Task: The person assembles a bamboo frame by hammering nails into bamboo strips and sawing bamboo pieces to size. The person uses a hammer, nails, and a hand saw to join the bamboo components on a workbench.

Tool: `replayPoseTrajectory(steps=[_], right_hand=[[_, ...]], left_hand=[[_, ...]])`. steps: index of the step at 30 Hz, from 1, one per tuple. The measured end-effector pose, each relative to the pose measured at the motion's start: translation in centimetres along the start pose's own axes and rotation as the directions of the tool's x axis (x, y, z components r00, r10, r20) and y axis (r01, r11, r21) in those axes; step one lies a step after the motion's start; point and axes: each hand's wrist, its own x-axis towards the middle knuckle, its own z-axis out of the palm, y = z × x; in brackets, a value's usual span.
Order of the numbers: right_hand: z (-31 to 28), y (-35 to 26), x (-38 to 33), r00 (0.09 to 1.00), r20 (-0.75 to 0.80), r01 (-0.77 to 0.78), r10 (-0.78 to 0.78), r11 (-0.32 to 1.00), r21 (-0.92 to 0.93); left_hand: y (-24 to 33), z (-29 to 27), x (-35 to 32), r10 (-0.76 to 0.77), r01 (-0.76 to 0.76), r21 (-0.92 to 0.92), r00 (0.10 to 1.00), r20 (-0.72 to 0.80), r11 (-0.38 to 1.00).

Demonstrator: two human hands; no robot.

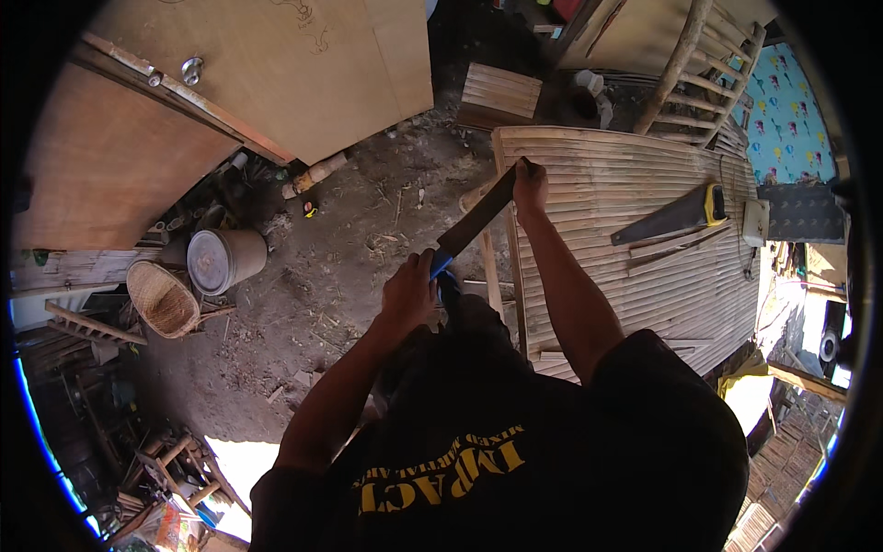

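Note:
A machete with a dark, broad blade (478,216) and a blue handle slants up to the right in front of me. My left hand (410,293) is closed round the blue handle. My right hand (530,190) pinches the far end of the blade, by the corner of a bamboo-slat table (598,198). On that table lies a handsaw (671,215) with a yellow and black handle, to the right of my right forearm. Thin bamboo strips (676,247) rest just below the saw.
A lidded bucket (225,260) and a woven basket (164,299) are on the dirt floor (354,230) at left. A plywood door (340,69) is at the upper left. A bamboo ladder-like frame (694,83) leans at the upper right. Wooden scraps are piled at lower left.

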Motion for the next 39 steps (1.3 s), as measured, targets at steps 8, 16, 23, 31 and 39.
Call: replayPoseTrajectory(steps=[8, 16, 23, 31, 39], right_hand=[[0.9, -3.5, 7.4, 0.954, -0.290, 0.045, -0.083, 0.990, -0.135], [5.7, -5.2, 12.8, 0.981, -0.191, -0.014, -0.047, 0.951, -0.308], [7.8, -3.1, 16.1, 0.969, -0.170, 0.070, -0.178, 0.861, -0.503], [7.9, -6.0, 19.4, 0.988, -0.155, -0.090, 0.010, 0.852, -0.517], [9.4, -6.5, 20.4, 0.985, -0.147, -0.149, 0.095, 0.897, -0.417]], left_hand=[[-0.5, 0.8, 10.2, 0.170, -0.170, 0.016, 0.983, -0.063, 0.985], [-1.6, 2.2, 17.0, -0.002, 0.007, -0.069, 0.998, 0.070, 0.998], [-1.3, 3.3, 20.8, -0.033, 0.041, -0.037, 0.981, 0.191, 0.998], [0.3, 2.5, 24.6, -0.091, 0.131, -0.104, 0.943, 0.321, 0.986], [-0.1, 1.7, 25.4, -0.112, 0.152, -0.150, 0.962, 0.248, 0.977]])
